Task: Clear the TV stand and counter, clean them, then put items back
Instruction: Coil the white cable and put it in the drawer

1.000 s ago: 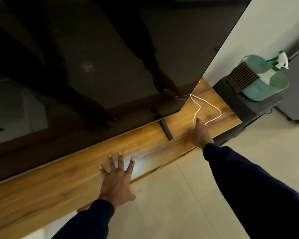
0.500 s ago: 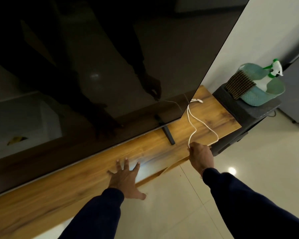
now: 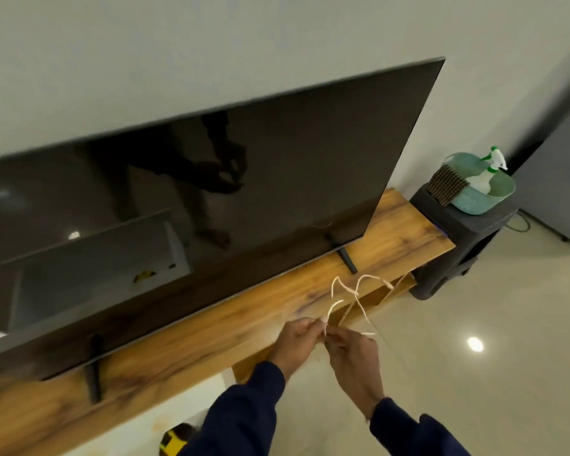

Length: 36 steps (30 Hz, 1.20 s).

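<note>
A thin white cable [image 3: 359,291] hangs in loose loops above the front edge of the wooden TV stand [image 3: 211,327]. My left hand [image 3: 298,340] pinches one end of it. My right hand [image 3: 352,357] grips the cable just beside the left hand. Both hands are held together in the air in front of the stand. A large dark TV [image 3: 211,199] stands on the stand on two black feet.
To the right of the stand is a dark grey stool [image 3: 458,235] carrying a teal basket [image 3: 487,195] with a spray bottle [image 3: 487,172] and a brown cloth [image 3: 448,184]. A yellow object [image 3: 175,441] lies on the pale tiled floor below. A grey cabinet [image 3: 563,179] stands at far right.
My right hand lifted the white cable off the stand's right end and brought it toward me. My left hand left the stand top and joined it on the cable. The view pulled back.
</note>
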Available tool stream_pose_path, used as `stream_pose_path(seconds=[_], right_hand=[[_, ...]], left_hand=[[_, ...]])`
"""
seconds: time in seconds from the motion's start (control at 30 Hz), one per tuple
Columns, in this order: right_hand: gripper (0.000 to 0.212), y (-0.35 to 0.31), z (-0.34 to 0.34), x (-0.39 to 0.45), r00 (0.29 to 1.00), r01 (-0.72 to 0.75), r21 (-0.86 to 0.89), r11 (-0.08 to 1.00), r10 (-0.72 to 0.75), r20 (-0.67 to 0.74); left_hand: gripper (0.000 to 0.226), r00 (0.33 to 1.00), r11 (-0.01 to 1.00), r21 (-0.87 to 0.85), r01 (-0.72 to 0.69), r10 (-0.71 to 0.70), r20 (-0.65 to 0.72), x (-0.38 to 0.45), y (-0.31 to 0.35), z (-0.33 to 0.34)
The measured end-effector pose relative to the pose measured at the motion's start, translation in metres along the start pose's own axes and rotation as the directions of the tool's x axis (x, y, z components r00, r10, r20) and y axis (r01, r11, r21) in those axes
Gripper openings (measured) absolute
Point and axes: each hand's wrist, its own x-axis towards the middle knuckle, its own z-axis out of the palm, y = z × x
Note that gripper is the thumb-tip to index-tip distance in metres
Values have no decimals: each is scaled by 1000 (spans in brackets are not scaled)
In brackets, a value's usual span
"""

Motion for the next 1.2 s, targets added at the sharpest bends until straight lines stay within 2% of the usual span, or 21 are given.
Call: stream_pose_path(seconds=[0.17, 0.3, 0.37, 0.47, 0.6, 0.67, 0.77, 0.83, 0.87, 0.9, 0.93, 1.0, 1.03, 1.1, 1.2], right_hand=[[27, -88, 15, -103, 998, 59, 126, 990, -63, 24], [36, -149, 31, -185, 987, 146, 181, 973, -156, 42], [34, -177, 44, -225, 972, 226, 152, 962, -233, 27], [24, -188, 71, -270, 953, 299, 13, 954, -300, 34], [14, -179, 111, -315, 971, 194, -80, 978, -179, 161], [7, -178, 124, -330, 952, 131, -120, 984, -91, 293], [30, -184, 128, -334, 889, 110, -189, 976, -11, 457], [26, -201, 127, -332, 854, 132, -185, 974, -17, 520], [18, -215, 124, -331, 842, 146, -133, 980, -53, 538], [23, -232, 124, -328, 828, 194, -73, 978, -124, 547], [27, -247, 124, -327, 824, 235, -6, 972, -196, 532], [13, -278, 126, -324, 826, 286, 122, 950, -309, 471], [16, -286, 129, -324, 830, 294, 164, 942, -337, 445], [29, -284, 134, -322, 831, 305, 166, 938, -347, 434], [27, -268, 136, -322, 789, 264, 75, 962, -260, 556]], left_hand=[[34, 997, 983, -169, -69, 65, -31, -125, -7, -31], [44, 995, 964, -256, -78, 59, -81, -229, -19, -74], [50, 991, 933, -349, -93, 53, -121, -276, -26, -97], [46, 973, 833, -538, -129, 1, -231, -314, -34, -123], [43, 928, 766, -610, -204, -48, -370, -357, -46, -153], [42, 904, 766, -599, -235, -53, -423, -379, -50, -170], [44, 858, 806, -502, -313, 14, -513, -406, -47, -187], [45, 833, 863, -377, -336, 86, -546, -420, -42, -192], [45, 827, 882, -329, -339, 112, -551, -426, -41, -193], [46, 822, 895, -289, -339, 132, -555, -431, -38, -193], [47, 819, 907, -258, -333, 143, -556, -435, -38, -193], [48, 815, 920, -221, -324, 152, -559, -441, -36, -191], [48, 811, 919, -222, -327, 153, -564, -444, -35, -192], [45, 798, 903, -245, -354, 155, -582, -449, -31, -196], [41, 762, 888, -237, -394, 171, -625, -457, -22, -207]])
